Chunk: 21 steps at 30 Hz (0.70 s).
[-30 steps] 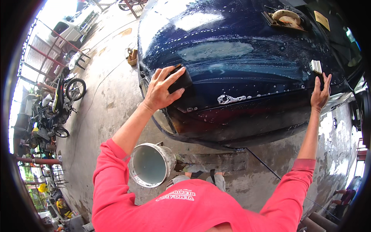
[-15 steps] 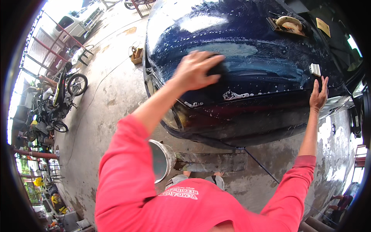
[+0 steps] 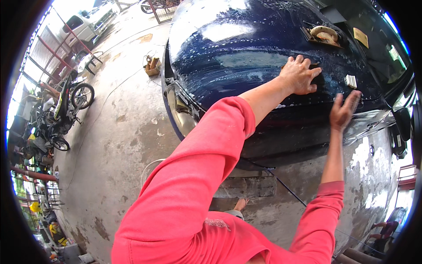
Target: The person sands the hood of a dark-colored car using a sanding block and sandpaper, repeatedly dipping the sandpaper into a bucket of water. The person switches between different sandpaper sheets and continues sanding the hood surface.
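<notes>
A wet, dark blue car hood (image 3: 259, 39) with pale, rubbed streaks and suds fills the upper middle. My left hand (image 3: 300, 75) lies over its right part, fingers curled round a dark pad (image 3: 314, 67) pressed to the paint. Most of that pad is hidden under the palm. Close to the hood's near right edge is my right hand (image 3: 345, 110), slightly smeared, its fingers stretched and holding nothing. Just beyond those fingertips a small white ribbed block (image 3: 350, 81) rests on the paint.
Toward the windshield lie a hand sanding block with a curved pale handle (image 3: 324, 34) and a yellowish sheet (image 3: 361, 38). A bucket rim (image 3: 149, 174) shows behind my left sleeve. A wooden box (image 3: 152, 66) and motorcycles (image 3: 72, 103) stand on the left; a hose (image 3: 285, 187) crosses the floor.
My left hand has slid right across the hood with the dark pad. My right hand has shifted a little left and nearer to me. My left arm now covers most of the bucket.
</notes>
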Each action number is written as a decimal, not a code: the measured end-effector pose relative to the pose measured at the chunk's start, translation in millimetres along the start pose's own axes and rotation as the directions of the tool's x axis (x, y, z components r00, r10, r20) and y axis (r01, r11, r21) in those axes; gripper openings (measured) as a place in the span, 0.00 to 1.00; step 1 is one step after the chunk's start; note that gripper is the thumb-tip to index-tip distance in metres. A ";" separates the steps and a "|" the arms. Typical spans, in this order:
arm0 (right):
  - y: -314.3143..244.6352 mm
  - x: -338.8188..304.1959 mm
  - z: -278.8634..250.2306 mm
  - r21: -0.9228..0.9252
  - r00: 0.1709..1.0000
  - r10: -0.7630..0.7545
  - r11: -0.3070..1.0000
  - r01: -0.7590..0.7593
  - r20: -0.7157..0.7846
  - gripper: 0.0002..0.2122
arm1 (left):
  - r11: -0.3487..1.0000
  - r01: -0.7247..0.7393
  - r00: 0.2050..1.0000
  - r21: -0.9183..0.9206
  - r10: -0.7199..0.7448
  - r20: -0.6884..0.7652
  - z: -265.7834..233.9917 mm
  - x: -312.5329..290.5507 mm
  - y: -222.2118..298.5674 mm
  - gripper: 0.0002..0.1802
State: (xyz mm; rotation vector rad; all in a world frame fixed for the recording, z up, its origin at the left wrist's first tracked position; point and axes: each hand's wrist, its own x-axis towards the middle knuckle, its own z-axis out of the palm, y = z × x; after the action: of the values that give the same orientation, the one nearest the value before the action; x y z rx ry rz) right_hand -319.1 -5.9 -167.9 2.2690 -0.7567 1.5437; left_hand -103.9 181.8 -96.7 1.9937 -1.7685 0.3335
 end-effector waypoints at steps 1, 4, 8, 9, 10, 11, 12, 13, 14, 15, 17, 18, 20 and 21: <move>-35.7 -5.1 -6.6 0.079 0.996 -0.045 0.996 0.040 0.073 0.35 | 1.000 0.018 0.999 0.017 -0.018 -0.040 -9.1 -18.9 -9.4 0.39; -137.4 -8.9 -21.9 -0.032 0.832 -0.106 0.989 0.147 0.544 0.38 | 0.996 0.070 0.989 0.046 -0.063 -0.132 -35.6 -100.8 -55.4 0.39; -254.1 4.9 -8.7 -0.015 0.711 -0.096 0.989 0.148 0.696 0.43 | 0.981 0.172 0.963 0.086 -0.149 -0.226 -85.4 -247.4 -131.2 0.38; -278.2 3.6 -7.3 -0.016 0.686 -0.079 0.991 0.130 0.724 0.43 | 0.969 0.246 0.949 0.000 -0.241 -0.204 -98.1 -296.6 -140.8 0.38; -300.7 -2.0 -8.4 0.053 0.678 -0.142 0.987 0.150 0.721 0.43 | 0.917 0.379 0.918 -0.125 -0.389 -0.077 -113.2 -348.6 -149.6 0.38; -323.2 -7.4 -8.0 0.091 0.642 -0.180 0.981 0.170 0.745 0.44 | 0.809 0.489 0.847 -0.326 -0.530 -0.045 -122.0 -403.5 -148.4 0.37; -346.6 -15.3 -8.2 0.127 0.644 -0.213 0.976 0.178 0.734 0.44 | 0.739 0.532 0.804 -0.414 -0.594 -0.028 -130.3 -459.3 -144.1 0.36; -368.3 -24.8 -10.0 0.141 0.621 -0.233 0.971 0.194 0.748 0.44 | 0.434 0.564 0.675 -0.702 -0.733 0.089 -128.3 -511.9 -132.6 0.36; -386.0 -32.7 -11.7 0.166 0.626 -0.243 0.970 0.179 0.741 0.44 | 0.315 0.647 0.579 -0.695 -0.796 0.178 -129.5 -565.6 -120.2 0.36; -399.9 -39.0 -13.9 0.163 0.624 -0.256 0.966 0.203 0.738 0.45 | 0.204 0.658 0.484 -0.725 -0.851 0.201 -120.3 -610.3 -106.4 0.35; -416.5 -49.9 -21.3 0.203 0.614 -0.301 0.953 0.227 0.730 0.45 | -0.300 0.605 0.167 -0.737 -0.857 0.487 -93.3 -687.8 -76.9 0.35; -422.4 -56.6 -27.6 0.235 0.603 -0.334 0.942 0.240 0.725 0.45 | -0.314 0.700 0.084 -0.642 -0.856 0.511 -74.9 -716.8 -69.0 0.36; -434.1 -80.8 -48.9 0.424 0.630 -0.467 0.875 0.232 0.620 0.42 | -0.225 0.798 0.145 -0.560 -0.830 0.539 -30.6 -758.8 -59.9 0.36; -441.5 -97.7 -61.8 0.539 0.638 -0.540 0.812 0.223 0.549 0.40 | -0.215 0.816 0.167 -0.537 -0.802 0.574 -4.3 -771.9 -59.9 0.37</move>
State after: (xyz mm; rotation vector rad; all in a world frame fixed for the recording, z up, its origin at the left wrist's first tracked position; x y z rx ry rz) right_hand -141.9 412.3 -212.2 3.1146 0.0081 0.6614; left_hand -158.6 862.3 -462.0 1.8362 0.0243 -0.8499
